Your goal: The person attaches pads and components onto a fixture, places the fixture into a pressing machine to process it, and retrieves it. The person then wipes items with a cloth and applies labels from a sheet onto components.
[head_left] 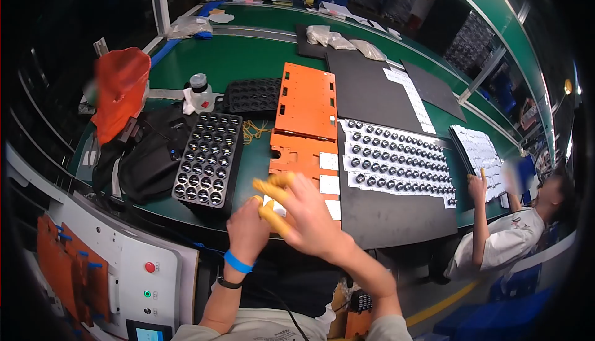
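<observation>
My left hand point(247, 229), with a blue band at the wrist, is closed around a small white piece point(273, 204) in front of the orange fixture. Yellow finger covers show on both hands. My right hand point(304, 214) is beside it, its fingers bent over the same piece; whether they grip it is hard to tell. Behind them lies the orange fixture point(297, 155) with white cards point(329, 184) on its right edge. Left of my hands stands a black tray point(207, 158) of round shiny parts. Right of the fixture, rows of black round parts point(396, 158) sit on white sheets.
A clear bottle point(199, 95), another black tray point(251, 96) and a yellow cord point(253, 131) lie at the back left. A black bag point(152, 155) is farther left. At right, a co-worker point(511, 239) holds a white-sheeted board point(480, 158). Black mats point(396, 217) cover the right side.
</observation>
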`<state>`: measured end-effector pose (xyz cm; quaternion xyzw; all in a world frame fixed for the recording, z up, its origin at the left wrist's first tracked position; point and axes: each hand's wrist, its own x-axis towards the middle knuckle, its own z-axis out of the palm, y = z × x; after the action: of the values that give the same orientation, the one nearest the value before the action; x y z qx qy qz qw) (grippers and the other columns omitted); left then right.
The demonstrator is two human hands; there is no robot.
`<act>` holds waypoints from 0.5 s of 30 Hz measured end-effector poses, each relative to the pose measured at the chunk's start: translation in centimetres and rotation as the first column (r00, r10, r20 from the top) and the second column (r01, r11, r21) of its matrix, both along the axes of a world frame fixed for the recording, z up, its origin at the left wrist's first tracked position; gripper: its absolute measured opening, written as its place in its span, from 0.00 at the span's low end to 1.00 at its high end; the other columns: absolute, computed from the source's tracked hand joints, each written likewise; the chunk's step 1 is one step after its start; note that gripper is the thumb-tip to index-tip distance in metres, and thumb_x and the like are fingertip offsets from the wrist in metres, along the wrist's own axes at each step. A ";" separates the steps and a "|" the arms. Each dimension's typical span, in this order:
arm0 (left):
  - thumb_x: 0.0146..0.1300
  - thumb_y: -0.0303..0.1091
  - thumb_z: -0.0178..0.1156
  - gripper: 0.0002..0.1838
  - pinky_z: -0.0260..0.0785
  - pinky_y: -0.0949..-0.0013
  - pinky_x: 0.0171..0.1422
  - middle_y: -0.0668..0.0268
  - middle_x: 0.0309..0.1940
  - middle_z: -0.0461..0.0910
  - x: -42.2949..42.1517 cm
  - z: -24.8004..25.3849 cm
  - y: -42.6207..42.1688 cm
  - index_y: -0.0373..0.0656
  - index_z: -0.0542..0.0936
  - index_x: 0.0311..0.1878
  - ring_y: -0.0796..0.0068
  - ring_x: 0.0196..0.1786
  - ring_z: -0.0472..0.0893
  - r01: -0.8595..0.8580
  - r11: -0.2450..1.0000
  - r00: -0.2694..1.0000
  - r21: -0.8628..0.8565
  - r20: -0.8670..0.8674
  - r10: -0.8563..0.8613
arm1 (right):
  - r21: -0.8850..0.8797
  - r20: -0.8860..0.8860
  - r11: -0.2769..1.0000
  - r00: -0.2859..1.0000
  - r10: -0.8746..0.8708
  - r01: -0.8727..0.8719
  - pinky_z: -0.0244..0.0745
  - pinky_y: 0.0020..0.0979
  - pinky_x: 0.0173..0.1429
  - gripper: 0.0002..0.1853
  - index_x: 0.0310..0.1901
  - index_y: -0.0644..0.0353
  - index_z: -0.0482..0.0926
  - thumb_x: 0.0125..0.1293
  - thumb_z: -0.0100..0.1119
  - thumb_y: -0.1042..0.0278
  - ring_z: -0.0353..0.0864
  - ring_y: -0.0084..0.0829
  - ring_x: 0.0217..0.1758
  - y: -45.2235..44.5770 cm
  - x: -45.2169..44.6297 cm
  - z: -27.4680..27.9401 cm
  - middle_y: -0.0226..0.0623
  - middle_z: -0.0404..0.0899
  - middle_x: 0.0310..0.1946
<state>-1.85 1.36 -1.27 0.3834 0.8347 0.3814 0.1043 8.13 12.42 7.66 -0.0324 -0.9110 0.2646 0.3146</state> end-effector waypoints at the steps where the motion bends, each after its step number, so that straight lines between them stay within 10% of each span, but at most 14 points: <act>1: 0.67 0.33 0.61 0.08 0.76 0.46 0.45 0.53 0.41 0.84 0.2 -0.3 -0.1 0.40 0.81 0.45 0.42 0.45 0.84 0.016 1.000 0.999 0.003 -0.036 -0.016 | 0.049 0.011 0.999 1.000 -0.023 0.022 0.75 0.44 0.52 0.27 0.66 0.65 0.77 0.70 0.67 0.60 0.78 0.48 0.47 0.1 -1.8 0.7 0.46 0.77 0.48; 5: 0.63 0.28 0.61 0.08 0.77 0.48 0.40 0.53 0.39 0.84 0.4 -2.3 -0.2 0.41 0.80 0.45 0.44 0.40 0.84 0.018 0.995 0.989 0.099 -0.151 -0.003 | 0.097 0.569 0.976 0.793 -0.216 0.197 0.82 0.42 0.43 0.42 0.73 0.72 0.68 0.73 0.62 0.42 0.86 0.53 0.42 -0.8 -9.0 4.6 0.58 0.80 0.51; 11: 0.56 0.31 0.67 0.08 0.76 0.51 0.36 0.54 0.31 0.84 0.5 -5.1 -0.1 0.40 0.83 0.37 0.46 0.35 0.85 -0.006 0.945 0.972 0.328 -0.218 0.082 | 0.601 0.520 0.757 0.594 -0.614 0.257 0.87 0.47 0.51 0.64 0.75 0.76 0.64 0.62 0.49 0.14 0.90 0.55 0.46 -5.2 -18.0 2.7 0.65 0.75 0.64; 15: 0.57 0.37 0.71 0.13 0.76 0.53 0.35 0.55 0.30 0.84 0.0 -5.0 0.2 0.40 0.84 0.41 0.48 0.33 0.85 0.045 0.860 0.938 0.509 -0.318 0.139 | 0.593 0.638 0.782 0.479 -0.603 0.194 0.89 0.50 0.48 0.63 0.74 0.75 0.66 0.62 0.49 0.14 0.89 0.62 0.45 -6.5 -20.4 3.2 0.58 0.77 0.63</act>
<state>-1.87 1.52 -6.30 0.4369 0.7188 0.5174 -0.1572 -12.23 5.96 10.89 -0.2936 -0.9496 -0.0774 -0.0785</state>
